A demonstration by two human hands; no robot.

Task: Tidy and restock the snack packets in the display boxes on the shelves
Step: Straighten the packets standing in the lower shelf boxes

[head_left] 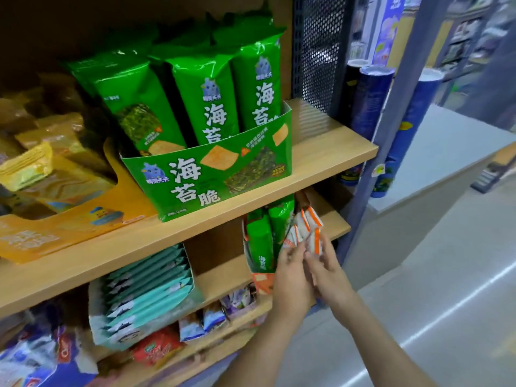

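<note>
Shop aisle over a smooth pale grey floor (418, 303), glossy and streaked with light. At its right, a flat grey counter (446, 152). Straight ahead, shelving of light wood-grain boards: upper shelf (321, 160), with the middle shelf (220, 277) under it. Closed at the right end by a dark perforated metal panel (321, 60) and a blue post (396, 93). Just past the panel, tall blue tubes (368, 99) with pale lids, upright.

On the upper shelf, a green card box (206, 185), front cut low, filled with tall shiny green packets (206, 101) on end. Touching its left side, a yellow card box (69, 230) of crinkled yellow packets (28, 169) lying loose. On the middle shelf, flat teal packets (145, 286) stacked on a slant in a pale box (111, 328). Further right on the same shelf, an orange box (262, 283) with slim green packs (259, 244) upright at its left. At its right end, white packets (307, 222) with orange stripes, fanned and tilted, partly hidden by the hands.

Both hands in at that box. Right hand (329, 269): pinching one of the white packets between thumb and fingers. Left hand (290, 275): fingers at the lower ends of the neighbouring white packets, too blurred to tell a hold from a touch.
</note>
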